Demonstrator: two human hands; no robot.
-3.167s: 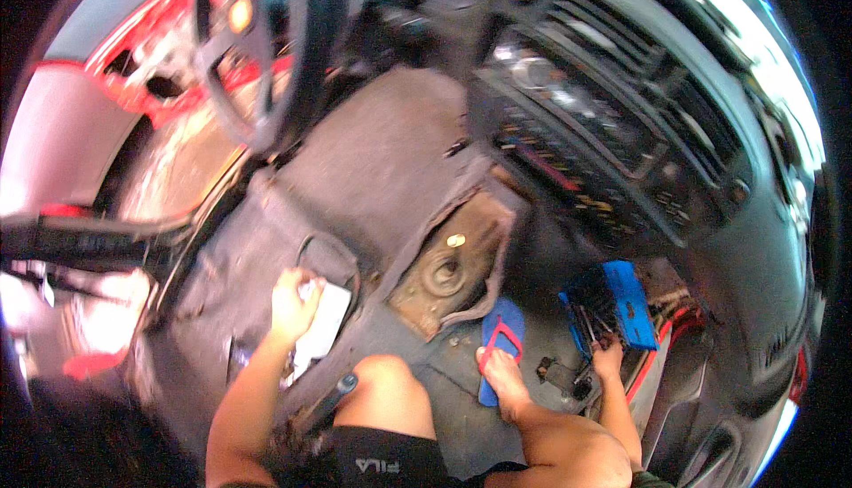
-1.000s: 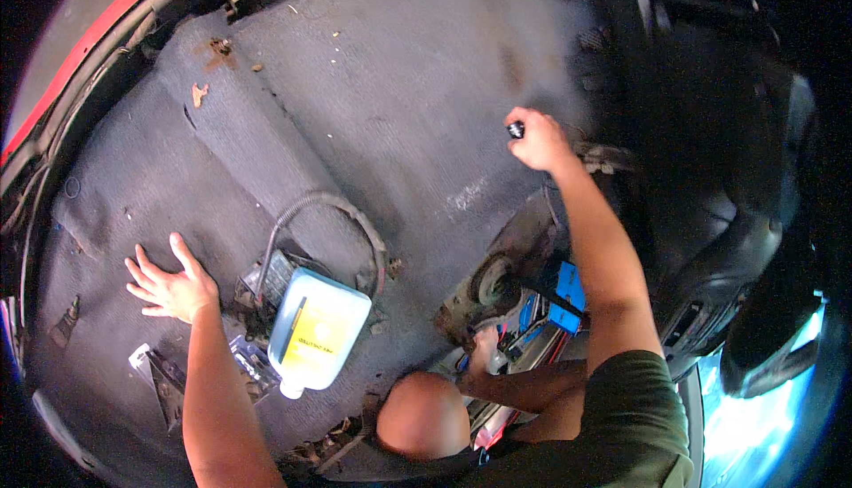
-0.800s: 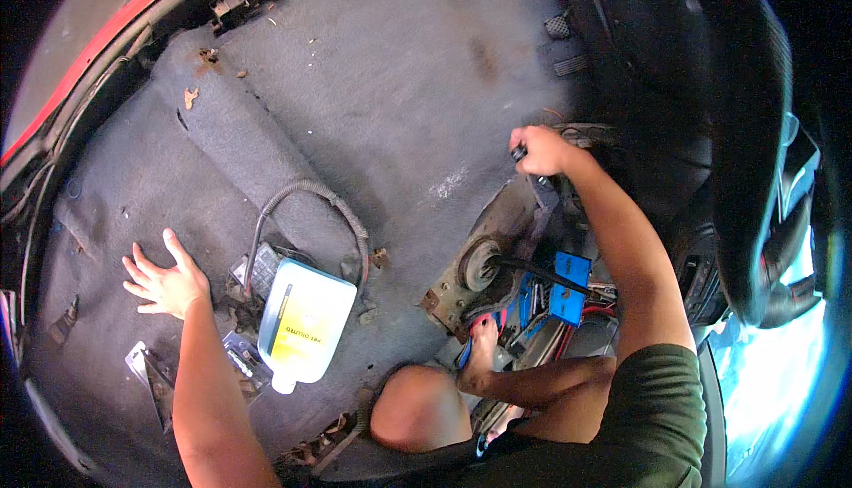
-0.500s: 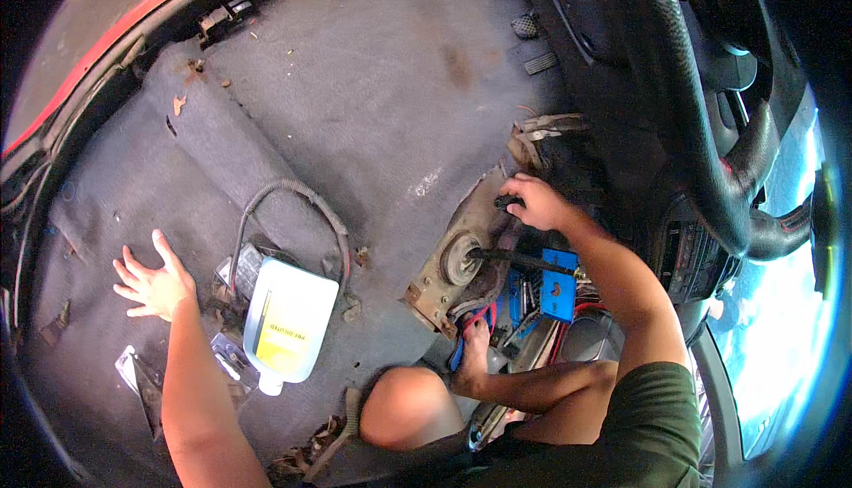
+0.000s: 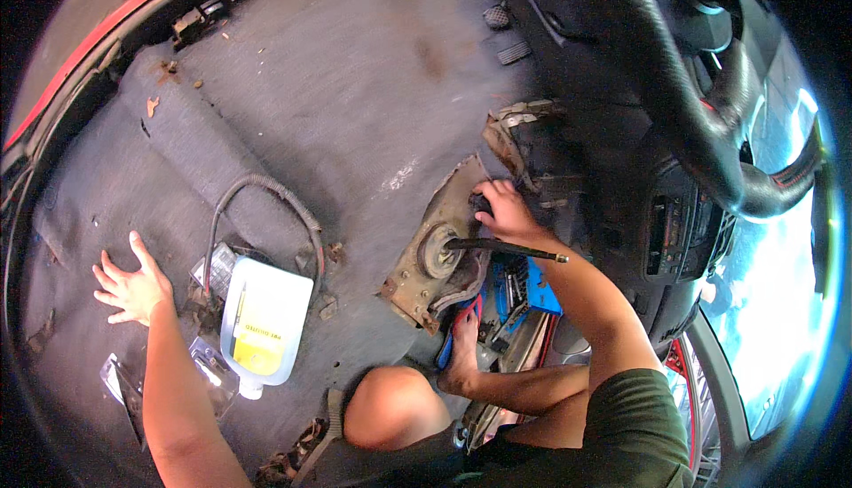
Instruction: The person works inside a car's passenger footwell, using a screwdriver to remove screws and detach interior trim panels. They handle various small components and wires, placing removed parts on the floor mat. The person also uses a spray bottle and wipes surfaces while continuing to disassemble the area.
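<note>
My left hand (image 5: pixel 133 288) lies flat on the grey carpet with its fingers spread, holding nothing. To its right is a white plastic jug (image 5: pixel 266 310) with a yellow label, lying with its cap toward me. My right hand (image 5: pixel 508 210) is at the far end of a rusty metal plate (image 5: pixel 413 286), fingers curled round a small black object (image 5: pixel 482 203) that they mostly hide. A bare black gear lever (image 5: pixel 501 245) rises from a round boot on that plate and reaches over to my right forearm.
A corrugated cable loop (image 5: pixel 266 183) arches beside the jug. Loose clear-plastic packs (image 5: pixel 211 368) lie near my left forearm. A blue tool case (image 5: pixel 540 291) sits under my right forearm. The steering wheel (image 5: pixel 688 120) and dashboard fill the right; pedals (image 5: pixel 497 16) are at the far side.
The whole view has shifted, so the carpet, jug and plate appear farther left. My left hand stays spread on the carpet; my right hand stays closed at the plate's far end.
</note>
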